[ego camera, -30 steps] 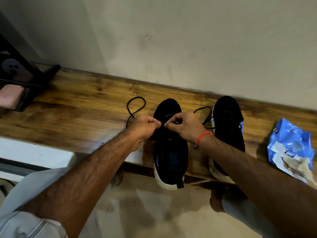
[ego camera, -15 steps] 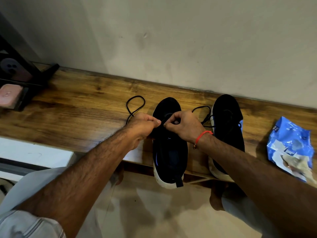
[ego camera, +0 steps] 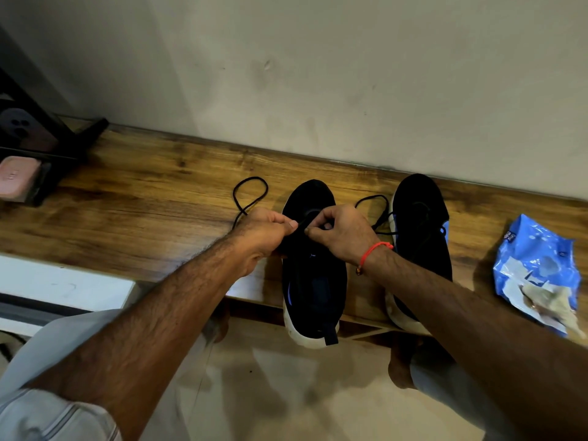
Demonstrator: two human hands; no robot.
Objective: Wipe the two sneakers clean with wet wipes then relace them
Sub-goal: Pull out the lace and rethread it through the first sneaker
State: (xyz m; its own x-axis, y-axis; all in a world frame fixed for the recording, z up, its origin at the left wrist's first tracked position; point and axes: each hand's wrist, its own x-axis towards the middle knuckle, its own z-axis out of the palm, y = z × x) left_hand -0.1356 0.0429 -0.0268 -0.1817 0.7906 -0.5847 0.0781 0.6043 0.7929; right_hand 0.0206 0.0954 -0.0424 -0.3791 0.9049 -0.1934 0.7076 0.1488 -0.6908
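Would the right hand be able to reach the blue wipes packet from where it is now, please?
Probably yes: nothing stands between the right hand and the wipes packet except the right sneaker, easily passed over. But it is pinching the lace and must let go first.

Pink case (ego camera: 16, 178) under black rack (ego camera: 63, 144) on wooden bench (ego camera: 143, 211).

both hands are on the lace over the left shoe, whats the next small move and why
Probably draw the black lace snug across the left sneaker. Both the left hand and the right hand pinch it over the shoe's front, while a slack loop lies on the wooden shelf to the left and another between the shoes. Which eyelet it passes through cannot be told.
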